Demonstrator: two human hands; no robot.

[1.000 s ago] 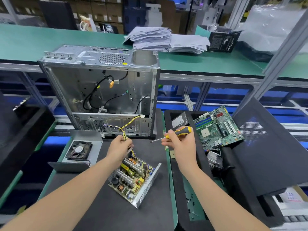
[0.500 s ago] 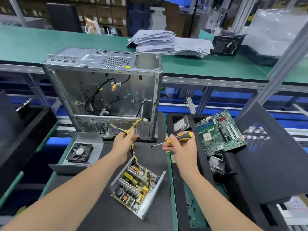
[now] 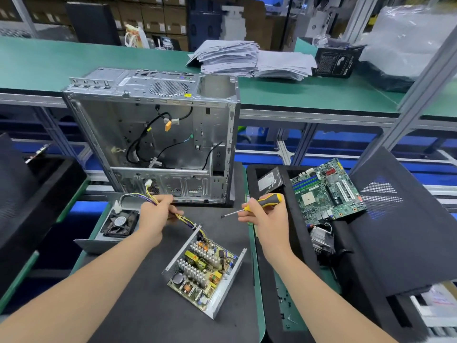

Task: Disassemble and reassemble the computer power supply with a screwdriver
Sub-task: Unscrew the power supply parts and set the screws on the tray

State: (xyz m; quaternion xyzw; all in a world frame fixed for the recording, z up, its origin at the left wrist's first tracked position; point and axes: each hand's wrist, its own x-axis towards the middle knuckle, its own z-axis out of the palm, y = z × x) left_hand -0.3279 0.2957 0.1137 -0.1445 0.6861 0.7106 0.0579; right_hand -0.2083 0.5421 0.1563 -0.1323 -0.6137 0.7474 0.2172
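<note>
The opened power supply (image 3: 205, 271) lies on the dark mat, its circuit board and heat sinks exposed in the metal tray. Its yellow and purple cable bundle (image 3: 190, 225) runs up to my left hand (image 3: 154, 219), which grips the wires above the mat; white connectors (image 3: 118, 206) hang off to the left. The power supply's lid with the black fan (image 3: 121, 222) lies at the left. My right hand (image 3: 268, 217) holds a yellow and black screwdriver (image 3: 259, 205), tip pointing left, clear of the supply.
An empty computer case (image 3: 158, 134) stands upright behind my hands. To the right, a black bin (image 3: 296, 241) holds a motherboard (image 3: 326, 191), a hard drive (image 3: 268, 180) and a cooler (image 3: 321, 240). Paper stacks (image 3: 249, 60) sit on the green shelf behind.
My left hand has drawn the cable bundle out of the case and to the left, so the connectors now hang over the lid. The right hand with the screwdriver has stayed in place.
</note>
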